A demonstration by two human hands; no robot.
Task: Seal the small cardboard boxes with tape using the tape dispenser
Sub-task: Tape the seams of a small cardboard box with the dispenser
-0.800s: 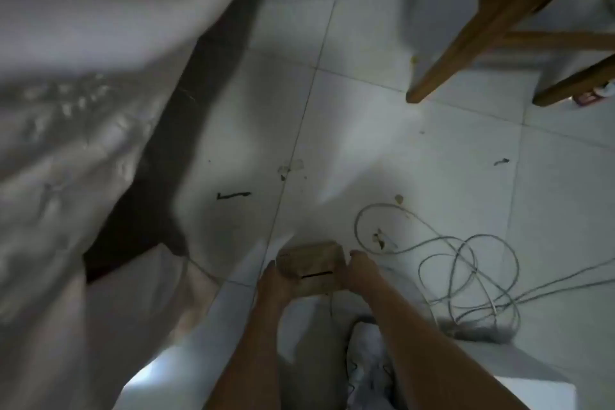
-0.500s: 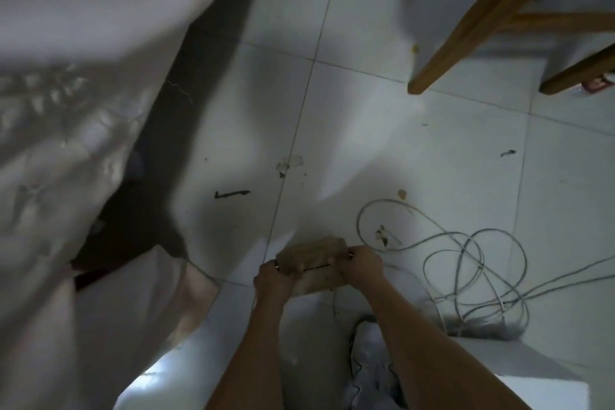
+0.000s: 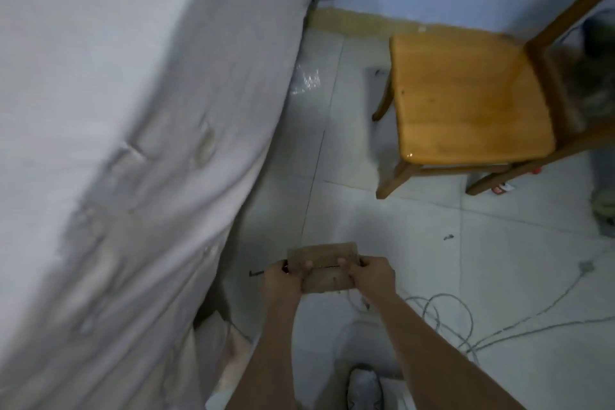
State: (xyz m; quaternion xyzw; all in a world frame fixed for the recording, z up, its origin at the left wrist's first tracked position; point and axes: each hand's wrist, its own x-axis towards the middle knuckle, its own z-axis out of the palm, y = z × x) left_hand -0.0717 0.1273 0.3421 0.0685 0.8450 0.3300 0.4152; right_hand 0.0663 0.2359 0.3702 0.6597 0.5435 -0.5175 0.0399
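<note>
While you stand over tiled floor (image 3: 416,243), your left hand (image 3: 281,281) grips left end of small cardboard box (image 3: 324,265), thumb curled onto top. Your right hand (image 3: 371,275) grips right end, thumb on top by dark flap seam. Box held in air between both hands. Grey cable (image 3: 446,316) coiled on floor right of hands. Wooden chair (image 3: 466,96) beyond, right. White sheet (image 3: 116,143) draped left. Your shoe (image 3: 362,389) below forearms.

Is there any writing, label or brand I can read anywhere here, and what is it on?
None can be read.
Cardboard box, held by both hands: dark marks, too blurred to read.
Small red and white thing under the chair: too small to read.
</note>
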